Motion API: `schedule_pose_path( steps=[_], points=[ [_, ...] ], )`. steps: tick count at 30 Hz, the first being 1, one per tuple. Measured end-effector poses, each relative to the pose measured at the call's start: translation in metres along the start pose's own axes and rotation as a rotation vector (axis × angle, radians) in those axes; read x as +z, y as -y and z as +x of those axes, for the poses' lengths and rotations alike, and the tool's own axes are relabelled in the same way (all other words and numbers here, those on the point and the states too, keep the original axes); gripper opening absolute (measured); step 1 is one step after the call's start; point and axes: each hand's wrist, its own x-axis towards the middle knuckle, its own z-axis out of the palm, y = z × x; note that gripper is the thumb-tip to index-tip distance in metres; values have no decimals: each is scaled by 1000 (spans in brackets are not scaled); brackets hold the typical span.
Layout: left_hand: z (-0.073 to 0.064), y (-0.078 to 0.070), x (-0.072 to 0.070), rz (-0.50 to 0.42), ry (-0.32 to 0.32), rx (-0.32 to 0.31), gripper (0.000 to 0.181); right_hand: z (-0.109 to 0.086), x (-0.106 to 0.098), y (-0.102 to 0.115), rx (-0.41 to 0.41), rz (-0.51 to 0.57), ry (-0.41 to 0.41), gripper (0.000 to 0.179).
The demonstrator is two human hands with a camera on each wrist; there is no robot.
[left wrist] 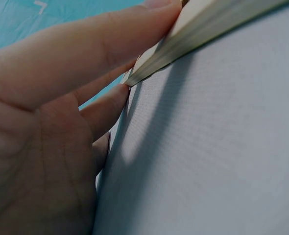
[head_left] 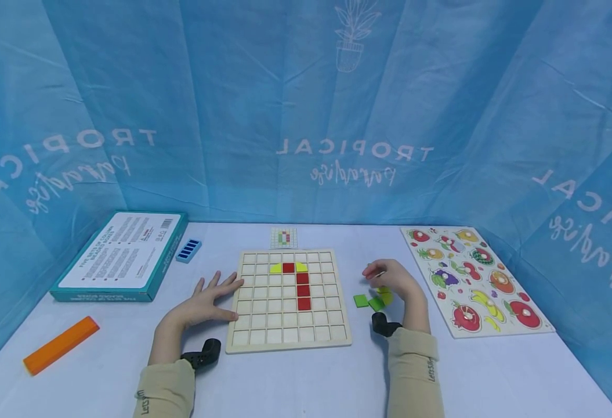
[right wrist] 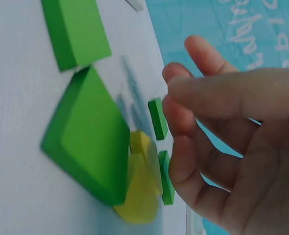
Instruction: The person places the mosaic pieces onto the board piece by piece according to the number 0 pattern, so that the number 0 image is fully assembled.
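Note:
A wooden grid board (head_left: 275, 320) lies flat in the middle of the table. On it sit several red square tiles (head_left: 303, 291) and two yellow rounded pieces (head_left: 276, 268). My left hand (head_left: 205, 306) rests at the board's left edge, fingers spread, with thumb and fingertips touching the rim. My right hand (head_left: 397, 280) hovers right of the board, its fingers loosely bent over loose green tiles (head_left: 361, 301) and yellow pieces (head_left: 384, 295). In the right wrist view, green tiles (right wrist: 88, 139) and yellow pieces (right wrist: 138, 193) lie beside the fingers, and nothing shows between thumb and fingers.
Behind the board lies a small pattern card (head_left: 283, 237). A fruit puzzle board (head_left: 467, 278) stands to the right. On the left are a teal box (head_left: 112, 255), a small blue block with dark slots (head_left: 188, 250) and an orange bar (head_left: 61, 345). A blue curtain (head_left: 306, 116) encloses the table.

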Motion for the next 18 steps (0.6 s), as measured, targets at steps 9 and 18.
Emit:
schedule_pose_path(
  steps=[9, 18],
  points=[
    [-1, 0, 1, -11, -2, -6, 93, -6, -2, -5, 54, -46, -26, 27],
    [0, 0, 0, -4, -3, -1, 92, -5, -2, -4, 74, -88, -57, 25]
  ],
)
